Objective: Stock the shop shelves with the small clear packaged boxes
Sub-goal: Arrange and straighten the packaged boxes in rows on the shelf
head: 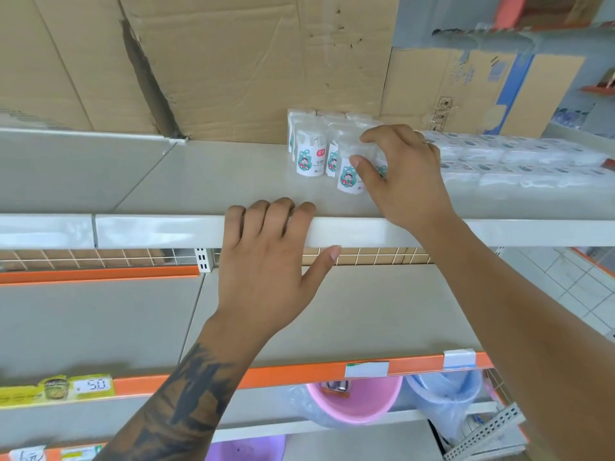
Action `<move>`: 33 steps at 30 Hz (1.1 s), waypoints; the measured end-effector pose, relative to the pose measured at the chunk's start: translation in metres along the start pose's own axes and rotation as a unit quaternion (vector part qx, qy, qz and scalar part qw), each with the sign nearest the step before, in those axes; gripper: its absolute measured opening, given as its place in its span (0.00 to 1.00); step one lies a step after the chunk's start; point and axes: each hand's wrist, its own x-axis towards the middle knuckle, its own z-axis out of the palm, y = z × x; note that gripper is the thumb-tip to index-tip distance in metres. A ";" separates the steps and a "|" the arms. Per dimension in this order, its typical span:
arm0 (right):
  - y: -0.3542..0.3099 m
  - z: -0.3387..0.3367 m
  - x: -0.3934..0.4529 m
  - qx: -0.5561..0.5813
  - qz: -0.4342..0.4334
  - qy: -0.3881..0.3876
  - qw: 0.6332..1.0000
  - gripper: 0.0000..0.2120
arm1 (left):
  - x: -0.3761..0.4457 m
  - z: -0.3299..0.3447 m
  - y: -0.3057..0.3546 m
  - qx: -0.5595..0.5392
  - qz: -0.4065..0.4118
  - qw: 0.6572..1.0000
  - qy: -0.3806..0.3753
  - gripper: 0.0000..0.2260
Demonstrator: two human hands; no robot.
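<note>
A shop: tiered metal shelves point(233, 181) with orange price strips point(299, 372), a price tag point(93, 384), stocked packaged boxes point(311, 158).

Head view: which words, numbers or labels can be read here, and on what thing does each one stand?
"50": white price tag on the lower shelf's rail.
"30": label of the front-left clear box, bottom line; its other print is too small to read.
Cardboard box printing: blurred.
Handwritten tag, bottom left: cut off, unreadable.
</note>
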 end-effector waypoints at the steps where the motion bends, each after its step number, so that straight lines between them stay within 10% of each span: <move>1: 0.000 0.000 0.000 -0.004 0.001 -0.001 1.000 0.17 | -0.001 0.000 0.001 -0.002 -0.001 1.000 0.001 0.26; 14: -0.025 -0.035 -0.088 -0.023 -0.081 0.059 0.995 0.18 | -0.024 -0.031 0.024 0.013 -0.065 0.995 -0.074 0.32; 33: -0.134 -0.008 -0.279 0.152 -0.193 -0.108 0.963 0.19 | -0.243 -0.162 0.022 0.120 -0.269 0.919 -0.262 0.27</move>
